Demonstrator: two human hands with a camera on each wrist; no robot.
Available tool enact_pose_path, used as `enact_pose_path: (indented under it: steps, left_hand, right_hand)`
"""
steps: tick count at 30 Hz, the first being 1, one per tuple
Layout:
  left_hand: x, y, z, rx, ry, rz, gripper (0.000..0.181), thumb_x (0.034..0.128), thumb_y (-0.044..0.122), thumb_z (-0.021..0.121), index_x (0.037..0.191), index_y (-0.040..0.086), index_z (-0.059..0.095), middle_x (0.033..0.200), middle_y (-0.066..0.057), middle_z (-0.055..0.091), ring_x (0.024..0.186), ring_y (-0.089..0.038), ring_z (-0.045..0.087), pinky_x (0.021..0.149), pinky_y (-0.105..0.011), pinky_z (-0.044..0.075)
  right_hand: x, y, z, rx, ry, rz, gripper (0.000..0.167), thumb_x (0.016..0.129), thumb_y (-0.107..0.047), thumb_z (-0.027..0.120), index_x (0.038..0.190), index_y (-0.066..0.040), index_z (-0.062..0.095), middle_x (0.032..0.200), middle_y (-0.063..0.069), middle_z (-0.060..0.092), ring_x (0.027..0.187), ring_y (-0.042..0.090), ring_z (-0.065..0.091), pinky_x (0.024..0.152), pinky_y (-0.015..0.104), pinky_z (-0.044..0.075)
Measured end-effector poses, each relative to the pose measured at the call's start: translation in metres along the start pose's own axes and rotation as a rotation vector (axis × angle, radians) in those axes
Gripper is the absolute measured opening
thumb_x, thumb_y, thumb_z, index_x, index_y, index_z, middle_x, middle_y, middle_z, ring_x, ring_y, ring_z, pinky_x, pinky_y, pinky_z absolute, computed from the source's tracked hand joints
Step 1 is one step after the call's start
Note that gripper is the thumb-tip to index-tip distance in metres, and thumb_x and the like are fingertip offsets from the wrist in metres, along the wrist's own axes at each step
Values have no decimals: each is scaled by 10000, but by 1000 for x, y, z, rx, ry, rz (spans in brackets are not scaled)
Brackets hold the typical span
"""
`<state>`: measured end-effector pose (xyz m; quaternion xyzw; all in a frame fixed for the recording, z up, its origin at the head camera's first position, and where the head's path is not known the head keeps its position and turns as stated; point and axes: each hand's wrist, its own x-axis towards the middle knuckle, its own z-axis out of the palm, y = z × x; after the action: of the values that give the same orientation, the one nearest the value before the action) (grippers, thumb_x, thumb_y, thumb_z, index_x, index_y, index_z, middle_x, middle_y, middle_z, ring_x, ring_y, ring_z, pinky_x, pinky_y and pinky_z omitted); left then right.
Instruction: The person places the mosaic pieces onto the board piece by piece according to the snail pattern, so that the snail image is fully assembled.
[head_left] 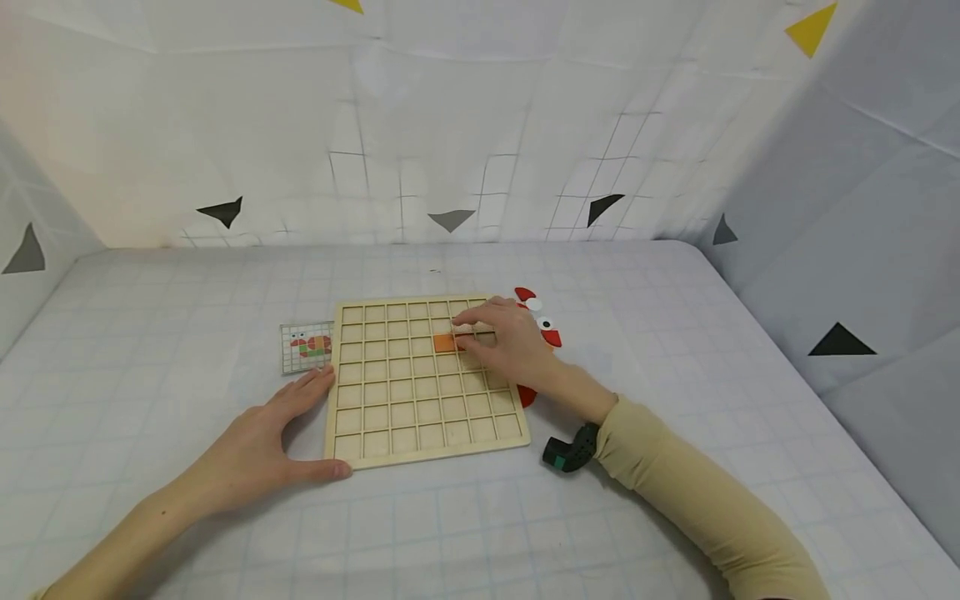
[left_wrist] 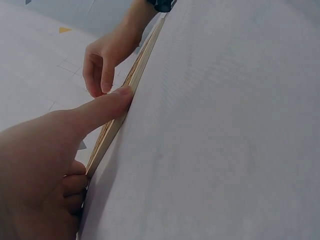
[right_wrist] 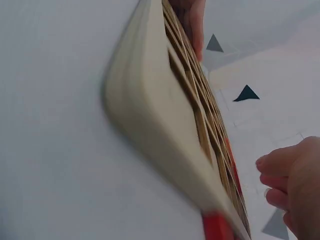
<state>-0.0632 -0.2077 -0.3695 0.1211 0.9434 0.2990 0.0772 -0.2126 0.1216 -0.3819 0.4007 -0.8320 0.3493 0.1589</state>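
A wooden grid board [head_left: 427,408] lies on the table. My left hand [head_left: 255,450] rests against its left side, thumb at the near corner and fingers farther up; the thumb of the left hand [left_wrist: 45,145] touches the board edge [left_wrist: 112,132]. Over the board's upper right part is my right hand [head_left: 513,342], thumb and index finger apart beside an orange square [head_left: 444,343]. A bit of red shows by that thumb. Nothing is visible between the fingers of the right hand [right_wrist: 295,180], above the board [right_wrist: 170,130].
A small pattern card [head_left: 306,347] lies left of the board, partly under its edge. Red and white pieces, including a red one [head_left: 525,293] and an eye piece [head_left: 546,324], lie along the right side. A black device [head_left: 572,450] is on my right wrist.
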Motion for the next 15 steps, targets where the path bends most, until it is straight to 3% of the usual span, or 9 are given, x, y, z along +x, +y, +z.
enact_pose_path:
  steps: [3,8,15]
  left_hand:
    - [0,0,0,2,0,4,1151,674,780,721,1598,281,250,1644,-2,283,1490,-392,266,1076,-708,291]
    - [0,0,0,7,-3,1,1153,668,788,717,1596,280,259,1643,6,285,1492,-382,268,1078,-701,293]
    - [0,0,0,9,-1,8,1153,672,783,720,1596,268,260,1643,5,285,1492,-386,266,1080,-702,285]
  right_hand:
    - [-2,10,-14,21,37,20,224,843,-81,794,1061,-46,760,974,65,765,902,239,647,777,450,509]
    - [-12,27,-42,27,81,142,247,841,-42,789,1085,-51,756,1050,76,760,977,243,651,838,508,496]
    - [-25,47,-61,-49,58,327,212,903,-84,734,1115,-77,743,1083,80,738,1041,239,620,918,460,493]
